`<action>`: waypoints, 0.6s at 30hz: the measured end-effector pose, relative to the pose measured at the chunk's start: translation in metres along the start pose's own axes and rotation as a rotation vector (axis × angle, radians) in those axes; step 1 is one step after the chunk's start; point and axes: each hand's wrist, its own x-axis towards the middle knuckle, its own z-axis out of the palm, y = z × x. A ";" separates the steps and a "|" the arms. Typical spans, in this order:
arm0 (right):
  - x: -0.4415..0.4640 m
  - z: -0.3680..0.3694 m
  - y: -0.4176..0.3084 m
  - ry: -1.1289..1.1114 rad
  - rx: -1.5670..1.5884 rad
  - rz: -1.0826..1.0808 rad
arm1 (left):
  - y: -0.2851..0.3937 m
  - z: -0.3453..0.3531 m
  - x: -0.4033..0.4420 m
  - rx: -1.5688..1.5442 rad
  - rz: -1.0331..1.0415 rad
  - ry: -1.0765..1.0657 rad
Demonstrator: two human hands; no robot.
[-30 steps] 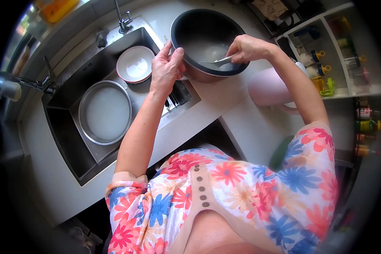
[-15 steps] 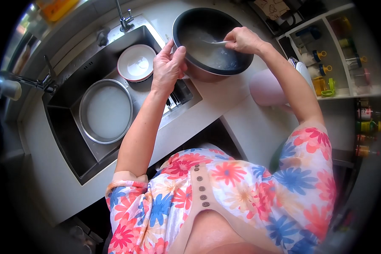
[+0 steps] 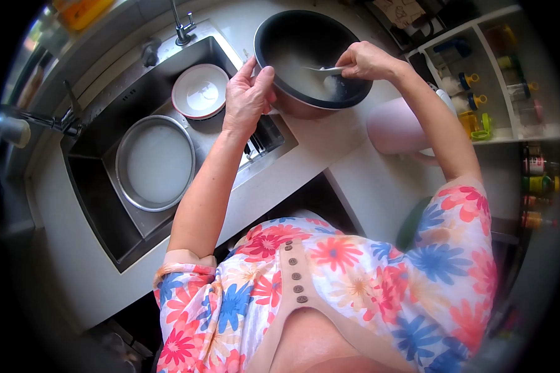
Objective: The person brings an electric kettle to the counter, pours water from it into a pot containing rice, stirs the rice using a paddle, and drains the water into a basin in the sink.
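Note:
A deep pot (image 3: 314, 113) with a dark inside and a brownish outside stands on the counter just right of the sink. Cloudy, whitish liquid (image 3: 292, 81) covers its bottom. My left hand (image 3: 250, 96) is closed on the pot's left rim, thumb up and fingers partly hidden. Over the right side of the pot, my right hand (image 3: 361, 62) pinches the handle of a light-coloured spoon (image 3: 326, 70). The spoon points left across the inside of the pot; whether its tip touches the liquid is hard to make out.
In the steel sink (image 3: 134, 233) sit a round metal pan (image 3: 155, 163) of cloudy liquid and a white bowl (image 3: 199, 92) with a red rim. A faucet (image 3: 68, 124) rises at left, a slim tap (image 3: 184, 31) behind. A pink jug (image 3: 395, 127) stands under my right forearm, near shelves (image 3: 510, 133) of bottles.
My right hand has shifted slightly to the right with the spoon, and more of the spoon shows above the liquid. My left hand stays on the pot's rim.

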 end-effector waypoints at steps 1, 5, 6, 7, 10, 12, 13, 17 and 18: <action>-0.002 -0.002 -0.001 -0.056 0.024 0.010 | -0.001 0.000 0.000 -0.002 -0.001 0.000; -0.017 -0.015 -0.006 -0.116 0.139 0.032 | 0.001 0.000 0.000 0.001 -0.008 0.000; -0.023 -0.020 -0.005 -0.064 0.192 0.044 | 0.002 0.000 -0.001 0.006 -0.006 -0.005; -0.031 -0.025 -0.005 -0.013 0.245 0.055 | 0.002 0.000 0.000 0.010 -0.004 -0.009; -0.055 -0.028 0.001 0.240 0.421 0.050 | 0.002 -0.002 0.000 0.019 -0.002 -0.016; -0.063 -0.016 -0.001 0.331 0.533 0.077 | 0.001 -0.003 0.003 0.034 0.002 -0.027; -0.066 -0.010 -0.005 0.330 0.538 0.136 | 0.000 -0.005 0.004 0.049 0.006 -0.033; -0.077 -0.002 -0.003 0.472 0.703 0.144 | 0.000 -0.006 0.006 0.080 0.003 -0.041; -0.079 0.003 -0.006 0.529 0.710 0.140 | 0.000 -0.006 0.006 0.070 0.005 -0.046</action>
